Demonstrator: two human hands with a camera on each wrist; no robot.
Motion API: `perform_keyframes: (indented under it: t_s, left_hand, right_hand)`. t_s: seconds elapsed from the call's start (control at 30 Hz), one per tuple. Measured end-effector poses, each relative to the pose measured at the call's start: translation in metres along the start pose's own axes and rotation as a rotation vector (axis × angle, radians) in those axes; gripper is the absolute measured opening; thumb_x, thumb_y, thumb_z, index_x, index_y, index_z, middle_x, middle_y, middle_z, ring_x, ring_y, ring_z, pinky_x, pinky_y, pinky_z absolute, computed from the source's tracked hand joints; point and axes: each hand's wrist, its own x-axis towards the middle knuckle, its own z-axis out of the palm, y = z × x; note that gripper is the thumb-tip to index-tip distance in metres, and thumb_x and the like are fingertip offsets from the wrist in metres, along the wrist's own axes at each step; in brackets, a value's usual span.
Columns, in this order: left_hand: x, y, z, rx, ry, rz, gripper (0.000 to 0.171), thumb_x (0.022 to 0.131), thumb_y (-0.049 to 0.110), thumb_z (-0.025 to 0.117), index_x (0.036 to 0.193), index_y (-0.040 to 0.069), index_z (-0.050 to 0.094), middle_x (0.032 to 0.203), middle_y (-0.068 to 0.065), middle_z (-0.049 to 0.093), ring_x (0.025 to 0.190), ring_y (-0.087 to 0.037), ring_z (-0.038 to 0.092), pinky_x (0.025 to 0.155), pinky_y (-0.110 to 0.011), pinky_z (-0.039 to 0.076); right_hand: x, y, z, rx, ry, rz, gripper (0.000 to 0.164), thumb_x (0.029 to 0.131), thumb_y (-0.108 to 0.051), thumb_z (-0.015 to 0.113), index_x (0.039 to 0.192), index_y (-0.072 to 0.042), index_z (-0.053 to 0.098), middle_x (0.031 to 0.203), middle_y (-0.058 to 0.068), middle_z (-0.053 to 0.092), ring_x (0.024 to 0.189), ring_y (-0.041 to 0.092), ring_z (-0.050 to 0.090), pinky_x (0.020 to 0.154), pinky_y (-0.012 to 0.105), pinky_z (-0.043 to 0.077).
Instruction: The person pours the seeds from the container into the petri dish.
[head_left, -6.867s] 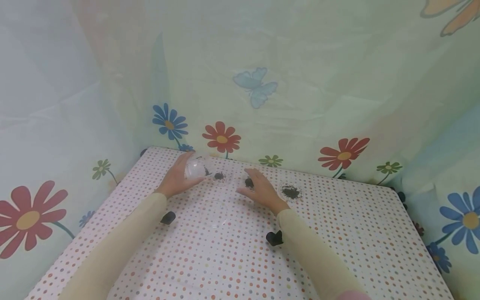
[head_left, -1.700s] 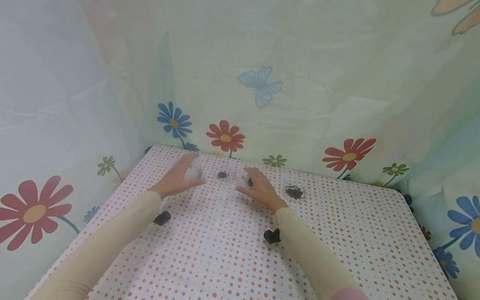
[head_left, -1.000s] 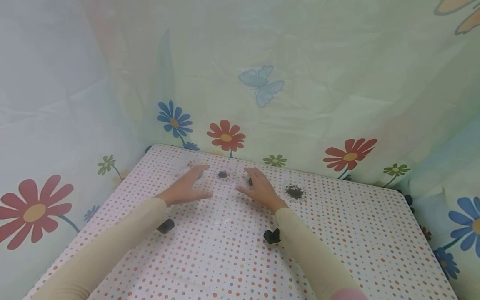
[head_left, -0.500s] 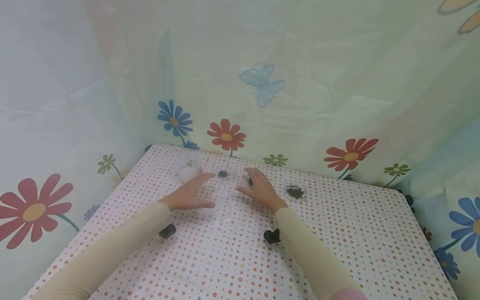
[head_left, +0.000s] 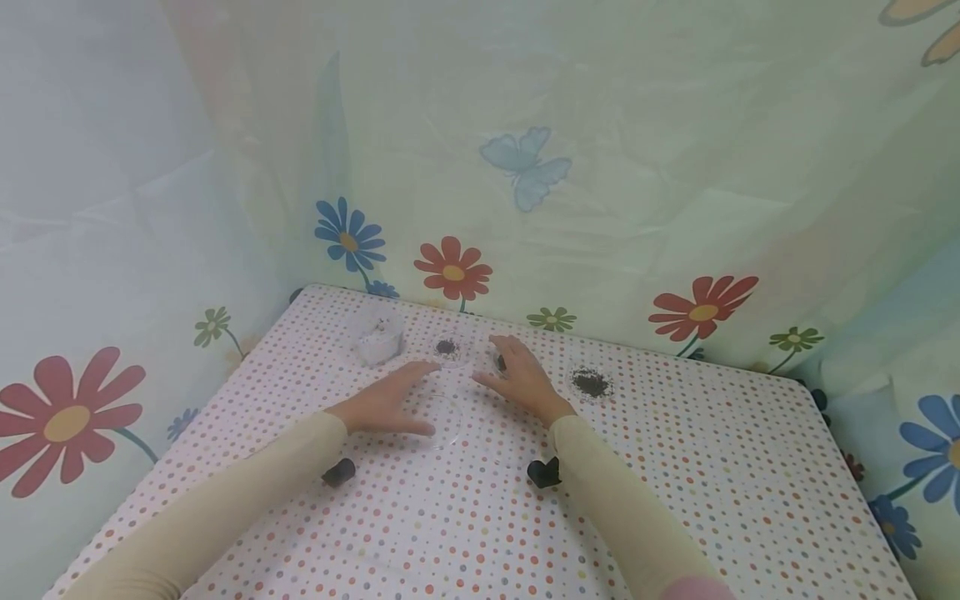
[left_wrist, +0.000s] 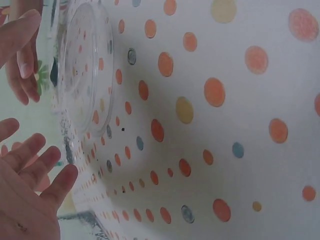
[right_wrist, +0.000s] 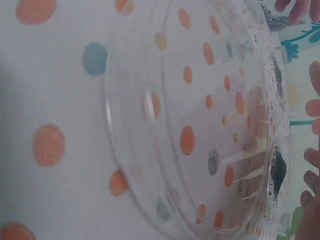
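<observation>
In the head view my left hand (head_left: 386, 402) reaches over the table with thumb and fingers spread apart. Its thumb overlaps the left edge of a flat, clear round lid (head_left: 447, 422). The left wrist view shows the same lid (left_wrist: 82, 70) lying flat, with a raised rim and a gap from the fingertips (left_wrist: 62, 182). My right hand (head_left: 525, 379) has fingers and thumb apart, beside a dark granular heap (head_left: 501, 362) that it partly covers. A clear cup (head_left: 377, 335), whitish inside with dark specks, stands beyond the left hand.
Between cup and right hand is a small clear dish with dark grains (head_left: 446, 347). A larger heap of dark grains (head_left: 590, 383) lies right of the right hand. The dotted tablecloth (head_left: 712, 483) meets a flowered curtain (head_left: 600, 208) at the back.
My left hand has released the clear cup, leaving it standing at the back left, and has come nearer and rightward to the clear lid. My right hand has stayed in place.
</observation>
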Motion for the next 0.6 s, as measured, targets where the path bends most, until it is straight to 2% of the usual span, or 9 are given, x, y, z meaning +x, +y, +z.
perform_keyframes:
  t_s: [0.2,0.4,0.6]
  left_hand:
    - [-0.0013,0.0001,0.0043,0.046,-0.016,0.009,0.100,0.064,0.057,0.073,0.145,0.034,0.019,0.152,0.008,0.022,0.140,-0.017,0.021,0.112,-0.047,0.025]
    - [-0.0009,-0.0003,0.0076,0.040,-0.046,0.029,0.098,0.063,0.056,0.075,0.143,0.038,0.021,0.151,0.011,0.023,0.140,-0.016,0.020,0.113,-0.046,0.024]
    - [0.0002,0.0011,0.0103,0.056,-0.062,0.057,0.100,0.062,0.055,0.076,0.143,0.037,0.021,0.151,0.010,0.022,0.140,-0.016,0.020,0.113,-0.046,0.024]
  right_hand:
    - [-0.0009,-0.0011,-0.0001,0.001,0.001,0.003,0.082,0.079,-0.061,0.056,0.143,-0.019,0.027,0.148,0.008,0.029,0.138,0.028,0.025,0.111,0.051,0.026]
    - [-0.0028,-0.0033,-0.0013,-0.011,-0.008,0.024,0.079,0.080,-0.060,0.056,0.142,-0.021,0.029,0.148,0.005,0.029,0.139,0.026,0.024,0.112,0.049,0.025]
    - [-0.0034,-0.0033,-0.0008,-0.014,-0.004,0.025,0.078,0.079,-0.060,0.056,0.142,-0.021,0.030,0.148,0.005,0.030,0.138,0.025,0.026,0.112,0.048,0.026]
